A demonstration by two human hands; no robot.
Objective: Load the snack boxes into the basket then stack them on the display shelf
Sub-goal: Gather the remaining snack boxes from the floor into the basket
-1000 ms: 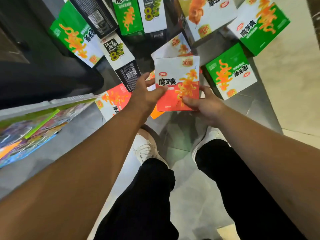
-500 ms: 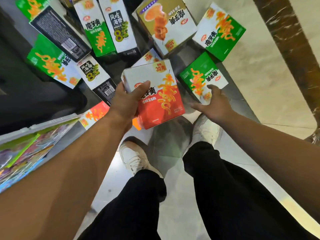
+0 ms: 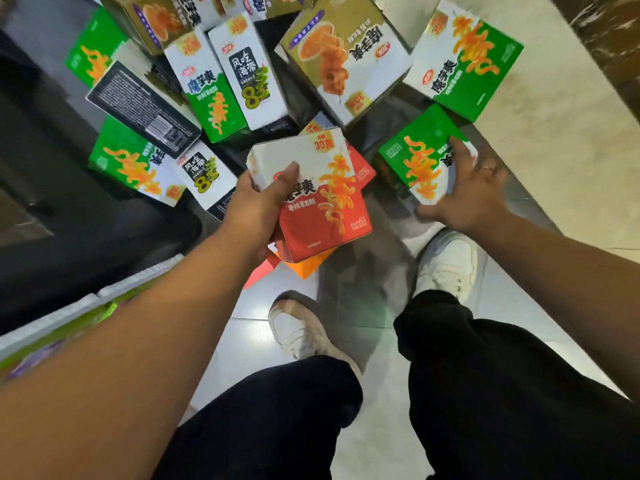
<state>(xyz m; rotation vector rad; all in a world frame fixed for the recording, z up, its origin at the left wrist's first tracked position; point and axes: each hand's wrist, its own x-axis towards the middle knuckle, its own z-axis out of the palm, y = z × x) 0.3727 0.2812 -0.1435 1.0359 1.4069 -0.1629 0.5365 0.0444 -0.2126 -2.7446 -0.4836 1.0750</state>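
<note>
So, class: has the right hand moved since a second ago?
Yes. The right hand left the red box and went right, onto the nearest green box, where its fingers now lie.

Both bare forearms reach forward and down. The left hand (image 3: 256, 206) grips a red snack box (image 3: 325, 209), thumb laid across its face. The right hand (image 3: 474, 192) is spread wide, fingers splayed.

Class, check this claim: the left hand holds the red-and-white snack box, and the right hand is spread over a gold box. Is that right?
Not quite. The left hand does hold the red-and-white snack box, but the right hand is spread over a green box, not a gold one, as the head view shows.
</note>
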